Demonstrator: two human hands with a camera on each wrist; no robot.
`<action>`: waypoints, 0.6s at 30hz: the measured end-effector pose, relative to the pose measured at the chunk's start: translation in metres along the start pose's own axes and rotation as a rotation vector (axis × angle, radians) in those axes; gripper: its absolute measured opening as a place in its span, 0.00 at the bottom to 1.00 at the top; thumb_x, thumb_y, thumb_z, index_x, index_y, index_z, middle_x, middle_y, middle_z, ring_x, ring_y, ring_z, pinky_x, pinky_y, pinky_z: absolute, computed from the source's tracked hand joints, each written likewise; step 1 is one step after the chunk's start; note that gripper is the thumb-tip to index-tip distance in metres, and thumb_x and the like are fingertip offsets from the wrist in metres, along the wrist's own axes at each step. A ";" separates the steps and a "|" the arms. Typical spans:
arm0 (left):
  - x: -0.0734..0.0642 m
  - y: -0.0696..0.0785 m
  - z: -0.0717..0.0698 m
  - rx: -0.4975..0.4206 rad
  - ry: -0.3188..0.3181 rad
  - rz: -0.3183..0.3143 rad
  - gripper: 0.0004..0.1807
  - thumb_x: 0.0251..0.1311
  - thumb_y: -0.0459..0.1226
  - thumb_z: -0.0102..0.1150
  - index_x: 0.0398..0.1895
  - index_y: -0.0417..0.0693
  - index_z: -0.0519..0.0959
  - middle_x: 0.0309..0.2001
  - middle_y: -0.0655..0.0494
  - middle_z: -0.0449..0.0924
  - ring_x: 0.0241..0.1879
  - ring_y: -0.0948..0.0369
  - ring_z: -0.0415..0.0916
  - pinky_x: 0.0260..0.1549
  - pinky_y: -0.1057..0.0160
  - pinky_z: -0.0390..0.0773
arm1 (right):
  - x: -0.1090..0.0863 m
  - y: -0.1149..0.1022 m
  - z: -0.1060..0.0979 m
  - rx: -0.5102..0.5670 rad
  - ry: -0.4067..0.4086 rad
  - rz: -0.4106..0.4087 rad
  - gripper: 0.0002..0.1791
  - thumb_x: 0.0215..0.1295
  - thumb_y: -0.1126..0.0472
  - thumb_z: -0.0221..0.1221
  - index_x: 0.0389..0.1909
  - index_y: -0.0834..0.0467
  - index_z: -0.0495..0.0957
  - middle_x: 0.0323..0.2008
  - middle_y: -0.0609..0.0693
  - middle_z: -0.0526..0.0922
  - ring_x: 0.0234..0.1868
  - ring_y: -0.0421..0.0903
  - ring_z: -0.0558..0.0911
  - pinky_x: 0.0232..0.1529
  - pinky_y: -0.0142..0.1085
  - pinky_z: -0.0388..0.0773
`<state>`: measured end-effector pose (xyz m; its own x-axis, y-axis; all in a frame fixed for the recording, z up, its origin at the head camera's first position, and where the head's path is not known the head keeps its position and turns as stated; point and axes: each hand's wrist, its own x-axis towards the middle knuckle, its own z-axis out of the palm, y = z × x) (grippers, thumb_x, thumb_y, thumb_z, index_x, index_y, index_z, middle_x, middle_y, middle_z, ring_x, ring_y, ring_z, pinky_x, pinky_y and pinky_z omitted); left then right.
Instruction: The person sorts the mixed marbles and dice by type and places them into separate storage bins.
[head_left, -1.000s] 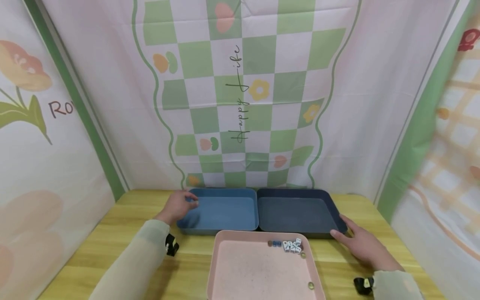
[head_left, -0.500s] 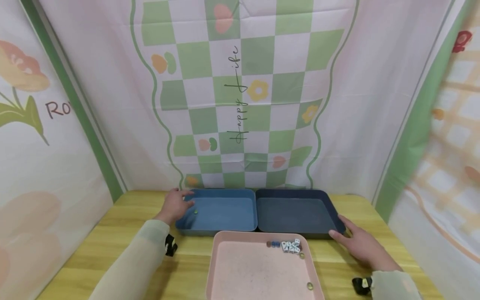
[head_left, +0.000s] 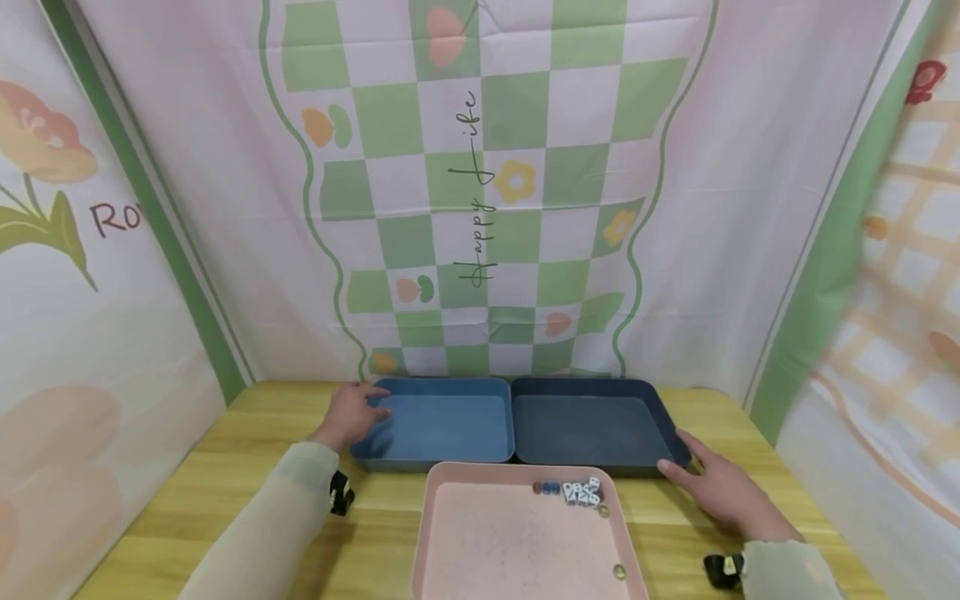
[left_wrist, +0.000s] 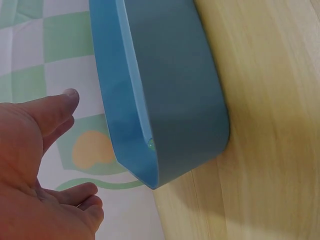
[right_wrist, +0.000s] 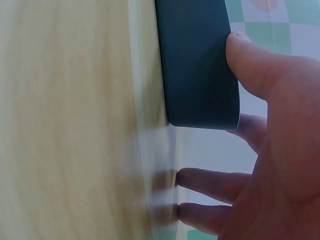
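One green bead [left_wrist: 151, 144] lies inside blue tray [head_left: 450, 427]; left hand [head_left: 351, 414] hangs at tray's left end, fingers parted, gripping nothing. Right hand [head_left: 718, 490], fingers extended, rests thumb against corner of dark tray [head_left: 585, 429]. White dice [head_left: 581, 492] cluster in pink tray [head_left: 495, 542].

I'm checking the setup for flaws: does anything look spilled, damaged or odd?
Nothing looks spilled or broken. Faint dark specks mark the otherwise plain floor of the pink tray, odd-looking, possibly dirt or wear.

Green-checked curtain [head_left: 480, 192], floral side curtain [head_left: 45, 333], wood-grain tabletop [head_left: 247, 442]
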<state>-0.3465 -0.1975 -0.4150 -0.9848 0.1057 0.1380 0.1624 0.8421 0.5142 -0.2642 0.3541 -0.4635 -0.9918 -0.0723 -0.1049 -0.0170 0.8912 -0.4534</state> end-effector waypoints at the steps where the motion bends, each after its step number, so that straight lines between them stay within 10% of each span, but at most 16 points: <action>1: -0.001 0.001 0.000 0.006 -0.001 0.003 0.18 0.63 0.36 0.66 0.55 0.40 0.83 0.59 0.37 0.76 0.68 0.35 0.58 0.66 0.37 0.54 | 0.000 0.000 0.000 0.000 -0.004 0.000 0.53 0.72 0.30 0.45 0.77 0.68 0.43 0.63 0.81 0.63 0.59 0.79 0.67 0.50 0.70 0.67; 18: -0.002 0.009 0.005 0.034 -0.020 0.050 0.17 0.61 0.37 0.68 0.52 0.40 0.85 0.55 0.39 0.80 0.67 0.34 0.59 0.66 0.38 0.55 | -0.001 -0.001 -0.001 -0.001 -0.006 0.012 0.55 0.70 0.27 0.44 0.78 0.67 0.42 0.64 0.80 0.63 0.60 0.79 0.65 0.51 0.72 0.65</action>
<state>-0.3433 -0.1874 -0.4148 -0.9765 0.1587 0.1456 0.2099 0.8530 0.4779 -0.2630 0.3536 -0.4619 -0.9912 -0.0641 -0.1157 -0.0050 0.8923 -0.4513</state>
